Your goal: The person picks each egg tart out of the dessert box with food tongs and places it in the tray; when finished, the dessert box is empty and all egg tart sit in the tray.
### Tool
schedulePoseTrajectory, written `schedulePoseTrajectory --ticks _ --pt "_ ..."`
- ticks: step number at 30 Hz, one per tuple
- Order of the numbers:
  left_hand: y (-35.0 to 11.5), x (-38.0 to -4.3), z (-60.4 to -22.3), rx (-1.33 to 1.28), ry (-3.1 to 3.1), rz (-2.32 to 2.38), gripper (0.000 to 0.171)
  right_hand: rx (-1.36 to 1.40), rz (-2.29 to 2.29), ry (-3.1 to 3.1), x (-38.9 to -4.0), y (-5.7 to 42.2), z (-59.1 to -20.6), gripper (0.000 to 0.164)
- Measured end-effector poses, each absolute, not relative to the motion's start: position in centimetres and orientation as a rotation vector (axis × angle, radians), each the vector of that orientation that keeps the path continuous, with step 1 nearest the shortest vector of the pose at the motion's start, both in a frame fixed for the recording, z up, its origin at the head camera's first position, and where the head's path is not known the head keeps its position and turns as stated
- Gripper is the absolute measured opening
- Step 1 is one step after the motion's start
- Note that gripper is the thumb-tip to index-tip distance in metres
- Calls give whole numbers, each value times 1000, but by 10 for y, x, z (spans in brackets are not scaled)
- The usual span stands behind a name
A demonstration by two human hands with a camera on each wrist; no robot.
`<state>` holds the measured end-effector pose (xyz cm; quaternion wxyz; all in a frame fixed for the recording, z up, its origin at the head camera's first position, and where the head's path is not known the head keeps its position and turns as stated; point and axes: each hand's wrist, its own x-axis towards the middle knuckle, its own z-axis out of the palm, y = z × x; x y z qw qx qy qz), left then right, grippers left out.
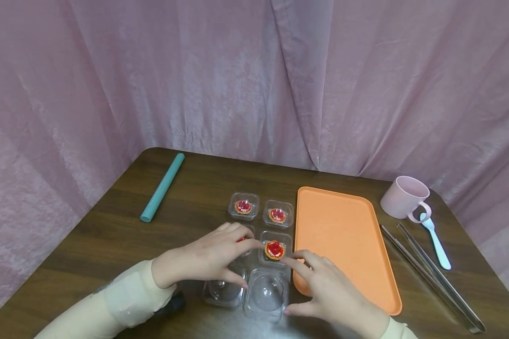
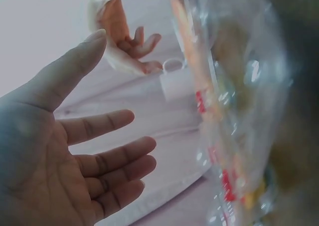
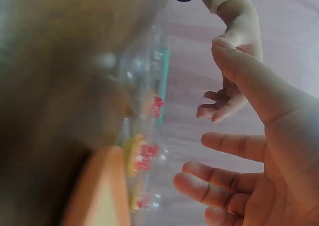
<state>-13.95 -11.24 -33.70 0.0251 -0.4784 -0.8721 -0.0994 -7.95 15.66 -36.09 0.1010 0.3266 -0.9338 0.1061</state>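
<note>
Several small clear plastic boxes stand in two columns at the table's middle. Tarts with glossy red tops sit in the back left box (image 1: 243, 214), the back right box (image 1: 277, 221) and the box (image 1: 275, 236) between my hands. My left hand (image 1: 214, 254), fingers spread, is above the left column and partly hides another red tart. Fingers also extended, my right hand (image 1: 324, 287) is beside the front right box (image 1: 266, 294), which shows no tart. In the left wrist view the palm of the left hand (image 2: 65, 156) holds nothing.
An orange tray (image 1: 335, 226) lies right of the boxes, partly under my right hand. Farther right are metal tongs (image 1: 439, 282), a pink mug (image 1: 400, 200) and a pale blue fork (image 1: 439, 245). At the back left lies a teal stick (image 1: 163, 188). A pink curtain (image 1: 220, 84) hangs behind.
</note>
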Motion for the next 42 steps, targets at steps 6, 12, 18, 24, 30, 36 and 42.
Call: schedulePoseTrajectory --ticks 6,12,18,24,30,36,42 --pt "-120 -152 -325 -1485 -2667 -353 71 996 279 -2688 -90 157 -342 78" --pt "-125 -169 -315 -1435 -2705 -443 64 999 295 -2756 -106 156 -323 70" --pt "-132 -192 -319 -1345 -2756 -571 58 981 293 -2881 -127 156 -309 65" --pt "-140 -219 -332 -1217 -2815 -760 58 978 359 -2969 -153 151 -299 68" --pt "-151 -247 -346 -1040 -2840 -866 63 961 459 -3028 -180 142 -295 67" --pt "-160 -271 -363 -958 -2863 -1030 66 941 499 -3059 -204 132 -293 65" --pt "-163 -287 -381 -935 -2883 -1293 69 928 520 -3097 -220 121 -297 67"
